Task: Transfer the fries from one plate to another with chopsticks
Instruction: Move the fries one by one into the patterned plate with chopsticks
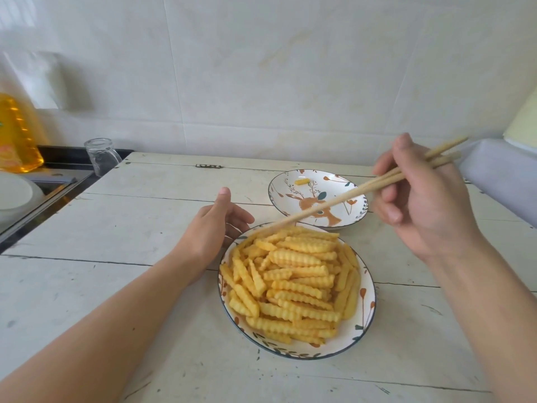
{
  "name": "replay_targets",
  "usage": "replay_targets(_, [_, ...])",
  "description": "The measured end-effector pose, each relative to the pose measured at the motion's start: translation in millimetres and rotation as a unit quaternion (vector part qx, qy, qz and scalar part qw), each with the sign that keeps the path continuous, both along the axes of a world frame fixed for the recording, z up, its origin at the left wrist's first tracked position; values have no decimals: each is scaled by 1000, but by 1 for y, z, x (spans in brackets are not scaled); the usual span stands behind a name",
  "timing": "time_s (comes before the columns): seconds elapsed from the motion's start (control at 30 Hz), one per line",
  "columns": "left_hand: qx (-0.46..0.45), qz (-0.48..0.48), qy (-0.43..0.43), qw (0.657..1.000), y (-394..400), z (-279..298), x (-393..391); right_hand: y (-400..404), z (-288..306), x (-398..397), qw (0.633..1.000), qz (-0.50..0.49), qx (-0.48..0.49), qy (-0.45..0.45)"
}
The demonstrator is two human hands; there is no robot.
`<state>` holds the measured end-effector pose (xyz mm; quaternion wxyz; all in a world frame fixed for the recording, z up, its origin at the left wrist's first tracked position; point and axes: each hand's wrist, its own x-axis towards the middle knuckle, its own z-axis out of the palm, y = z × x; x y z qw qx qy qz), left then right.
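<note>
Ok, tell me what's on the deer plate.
One crinkle fry lies on the deer plate near its far rim. The chopsticks cross above, hiding a strip of the deer print.

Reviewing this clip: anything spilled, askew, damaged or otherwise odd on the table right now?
Nothing looks spilled. The crinkle-cut yellow fries all sit heaped on the near patterned plate; one fry lies in the far deer-patterned plate. The white wooden table is merely scuffed, with chipped paint.

Room and blockers on the table
We see open tabletop left and front; left hand hugs the full plate, deer plate touching behind, glass far-left.
</note>
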<state>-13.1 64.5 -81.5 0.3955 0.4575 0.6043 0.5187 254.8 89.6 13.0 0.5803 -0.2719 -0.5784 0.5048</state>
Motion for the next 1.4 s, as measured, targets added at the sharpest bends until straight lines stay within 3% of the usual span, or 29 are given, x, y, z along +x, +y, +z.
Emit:
replay_targets(0.1, [2, -4, -3, 1000, 0, -1, 0, 16, -5, 9, 992, -120, 17, 32])
replay_targets(0.23, [8, -2, -7, 1000, 0, -2, 0, 42, -29, 20, 965, -247, 59, -65])
replay_targets(0.67, [13, -3, -2, 1000, 4, -7, -4, 84, -68, -3, 967, -191, -5, -169])
replay_targets(1.0, [17, -5, -3, 1000, 6, -8, -5, 72, -49, -1, 957, -271, 11, -99])
replay_targets(1.2, [14, -5, 12, 1000, 4, -5, -2, 28, 10, 26, 979, -172, -58, 89])
replay_targets(1.4, [14, 0, 10, 1000, 1, -4, 0, -25, 31, 39, 998, -28, -36, 31])
